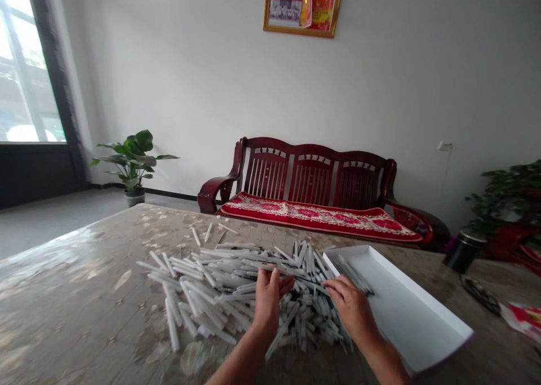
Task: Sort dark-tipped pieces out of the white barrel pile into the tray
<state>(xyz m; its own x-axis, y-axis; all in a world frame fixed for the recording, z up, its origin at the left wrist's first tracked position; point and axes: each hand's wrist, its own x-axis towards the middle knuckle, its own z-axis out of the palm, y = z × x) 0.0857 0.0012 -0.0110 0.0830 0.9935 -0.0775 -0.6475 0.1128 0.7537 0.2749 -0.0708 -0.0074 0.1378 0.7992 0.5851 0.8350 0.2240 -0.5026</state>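
A big heap of white pens (220, 286) lies on the marbled table (84, 295) in front of me. My left hand (268, 297) rests on the middle of the heap, fingers curled around one or two pens. My right hand (350, 306) lies on the heap's right edge, fingers bent and closed on pens beside the left rim of a white shallow tray (414, 317). A few pens (355, 277) lie inside the tray at its left side.
A dark cylindrical jar (462, 251), glasses (479, 295) and a red packet (526, 320) sit at the table's right. Beyond the table stand a wooden bench (313, 190) with a red cushion, a potted plant (133, 162) and a window at left.
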